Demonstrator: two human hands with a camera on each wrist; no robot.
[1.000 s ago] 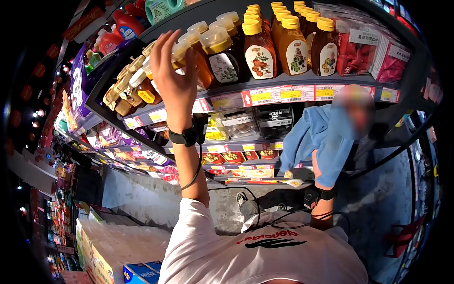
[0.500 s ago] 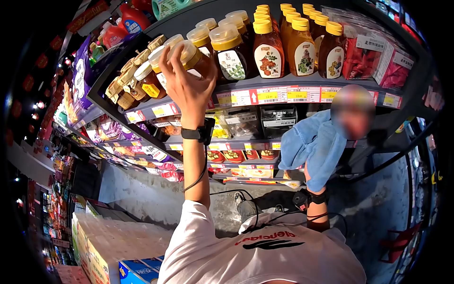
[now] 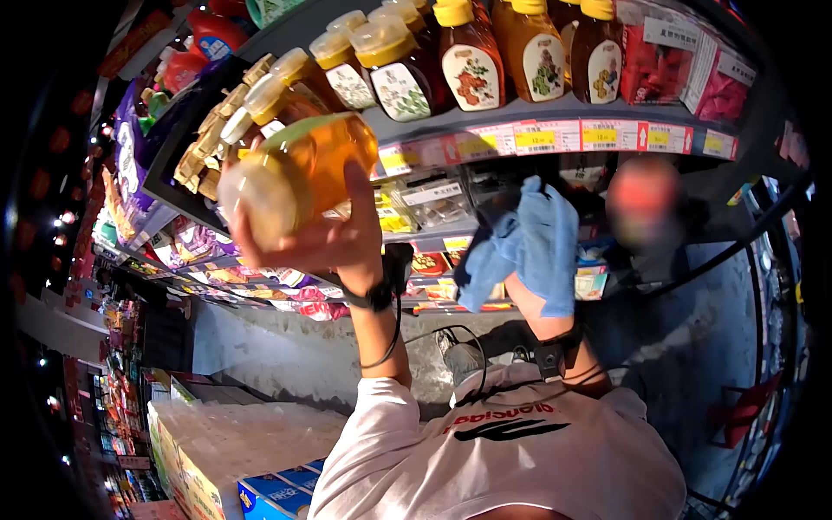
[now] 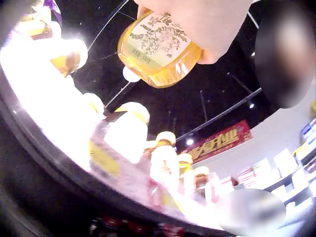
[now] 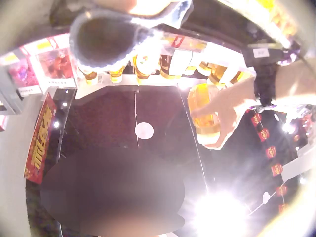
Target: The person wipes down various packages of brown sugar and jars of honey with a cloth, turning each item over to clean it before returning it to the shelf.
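Half a second before, the left hand [image 3: 334,247] was up at the dark metal store shelf [image 3: 485,121], gripping a clear plastic jar of golden honey with a pale lid [image 3: 290,178] among the other jars; now the jar was off the shelf, lower down and closer to the camera, tipped on its side with the lid pointing away from the shelf. The left hand held the jar from below, with the thumb and fingers curled round its body. In the left wrist view the jar's white label with a green plant drawing [image 4: 157,42] showed, and the jar hung out in front of the shelf, touching nothing but the hand. The right hand [image 3: 529,299] had moved too: it was higher than before and nearer the jar, just below the shelf's front edge. It was clenched on a soft light blue cloth [image 3: 529,243], which was bunched up and covered most of the hand. The cloth and the jar were near each other but apart. On the shelf stood a row of brown honey bottles with yellow caps [image 3: 529,48], and red packets [image 3: 685,74] lay at its far end. Yellow price tags [image 3: 555,137] ran along the shelf's front edge.
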